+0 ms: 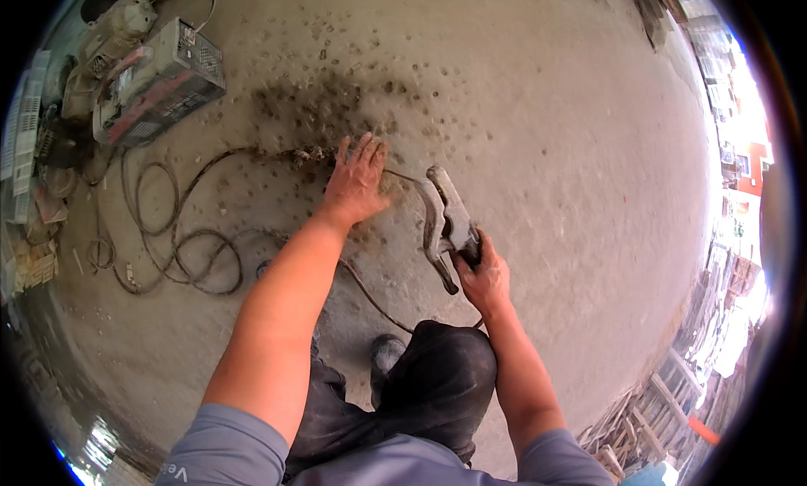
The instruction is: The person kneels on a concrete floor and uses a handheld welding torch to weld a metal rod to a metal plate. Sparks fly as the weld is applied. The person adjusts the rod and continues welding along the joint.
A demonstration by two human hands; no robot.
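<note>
Head view: left hand (pixel 357 187), fingers spread loose; right hand (pixel 486 276), fingers grasping a clamp (pixel 459 217); pale lettering (pixel 176 472) on left sleeve (pixel 231 442).

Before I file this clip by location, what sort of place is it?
Probably a workshop or work yard: a dusty boxy machine, looped cables and a metal clamp-like tool in the right hand suggest it.

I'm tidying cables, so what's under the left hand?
Pitted floor shows around the left hand, and a dark cable leads toward it; whatever lies directly beneath is covered.
</note>
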